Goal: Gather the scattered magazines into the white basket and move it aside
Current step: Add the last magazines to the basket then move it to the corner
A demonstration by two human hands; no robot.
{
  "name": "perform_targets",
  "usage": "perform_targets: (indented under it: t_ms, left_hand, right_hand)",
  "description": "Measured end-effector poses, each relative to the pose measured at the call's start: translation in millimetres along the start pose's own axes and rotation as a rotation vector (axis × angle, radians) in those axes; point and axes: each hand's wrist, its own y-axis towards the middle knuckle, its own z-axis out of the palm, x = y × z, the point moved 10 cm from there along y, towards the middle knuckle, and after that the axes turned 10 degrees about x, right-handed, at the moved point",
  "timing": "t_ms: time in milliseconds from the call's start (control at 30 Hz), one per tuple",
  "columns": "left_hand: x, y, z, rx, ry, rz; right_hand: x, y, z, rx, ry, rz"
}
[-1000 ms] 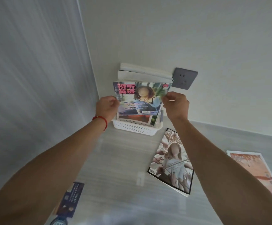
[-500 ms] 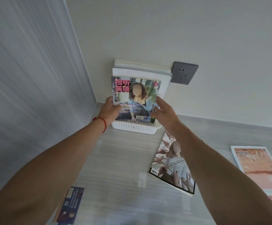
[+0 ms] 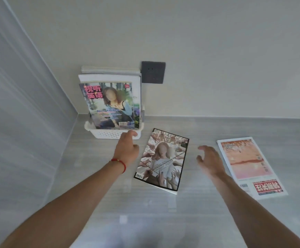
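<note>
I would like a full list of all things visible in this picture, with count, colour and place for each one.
white basket: one, white with small holes, on the grey surface in the corner by the walls.
magazines in the basket: several, upright; the front one has red characters on its cover, white-edged ones stand behind it.
dark-bordered magazine: one, lying flat on the surface, right of the basket, between the two hands.
pink and orange magazine: one, white border, lying flat further right.
wall socket: one, dark grey, on the wall right of the upright magazines.
red bracelet: one, on the left wrist.
left hand: empty, fingers near the basket front.
right hand: open, empty, between the two flat magazines.
</note>
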Motion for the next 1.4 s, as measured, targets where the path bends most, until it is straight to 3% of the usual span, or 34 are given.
perform_targets:
  t_ms: [67, 167, 300, 467, 533, 600, 767, 833, 900, 1000, 1067, 1133, 1200, 1333, 1400]
  left_hand:
    - [-28, -10, 47, 0.101, 0.061, 0.059]
    - [-66, -25, 113, 0.237, 0.12, 0.159]
    - [-106, -42, 178, 0.326, 0.238, 0.231]
    - [-152, -49, 240, 0.406, 0.34, 0.362]
    - [-166, -43, 260, 0.431, 0.385, 0.37]
    - [-167, -36, 285, 0.5, 0.454, 0.337]
    - [-155, -65, 343, 0.562, 0.525, 0.093]
    - [-159, -87, 355, 0.501, 0.342, 0.018]
    - [-158, -96, 348, 0.387, 0.017, -0.078]
    - [-123, -92, 327, 0.224, -0.484, -0.436]
    - [-108, -96, 328, 0.311, -0.566, -0.551]
    - [-111, -100, 334, 0.494, -0.507, -0.457]
    - [-122, -106, 326, 0.578, -0.437, -0.308]
    - [-122, -97, 276, 0.536, -0.495, -0.134]
    - [-105, -86, 244, 0.525, -0.529, -0.123]
  right_hand:
    - [-79, -11, -3, 0.069, -0.188, 0.234]
    - [-176, -34, -2, 0.176, -0.226, 0.462]
    - [-200, -50, 8, 0.21, -0.388, 0.264]
    - [-195, -76, 30, 0.365, -0.419, -0.178]
    - [-202, -95, 21, 0.31, -0.439, -0.313]
    - [-214, -113, -2, 0.166, -0.419, -0.267]
    - [-223, -138, -9, 0.02, -0.322, -0.055]
    - [-218, -143, -2, -0.002, -0.28, -0.038]
    - [-217, -146, 4, -0.004, -0.198, -0.005]
    - [-221, -141, 12, 0.013, -0.086, 0.037]
    - [-217, -136, 10, 0.004, -0.034, 0.059]
    - [-214, -129, 7, -0.012, 0.048, 0.116]
    - [-214, -127, 8, -0.029, 0.16, 0.186]
    - [-207, -126, 2, -0.063, 0.509, 0.309]
    - [-183, -121, 6, 0.033, 0.639, 0.281]
